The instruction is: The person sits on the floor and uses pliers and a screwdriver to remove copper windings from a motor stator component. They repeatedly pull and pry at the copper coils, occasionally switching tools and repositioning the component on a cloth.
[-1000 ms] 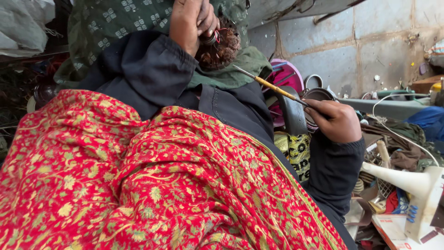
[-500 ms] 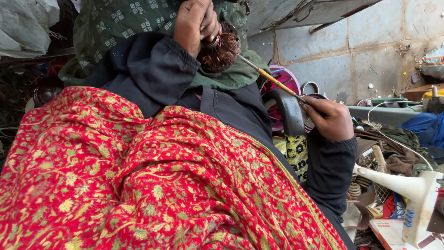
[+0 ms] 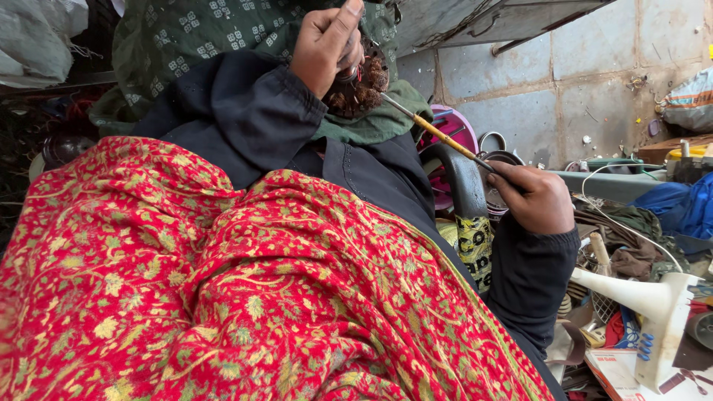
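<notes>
My left hand [image 3: 324,46] is raised at the top of the view, closed around a brown tangled bundle of coppery wire [image 3: 364,85]. My right hand [image 3: 531,197], lower and to the right, grips a thin tool with a yellow shaft [image 3: 445,138]. The tool's metal tip touches the bundle's lower right side. Both arms are in dark sleeves. A red shawl with a gold and green leaf pattern [image 3: 223,289] covers my lap below the hands.
Green patterned cloth [image 3: 193,44] lies behind my left arm. A pink tub [image 3: 464,122] and metal bowls [image 3: 497,156] stand beyond the tool. At the right are a white plastic fan part [image 3: 646,304], blue cloth [image 3: 683,208], cables and clutter on a tiled floor [image 3: 579,82].
Both hands keep their hold. The tool's tip stays at the wire bundle and has shifted only slightly, and the view has drifted a little.
</notes>
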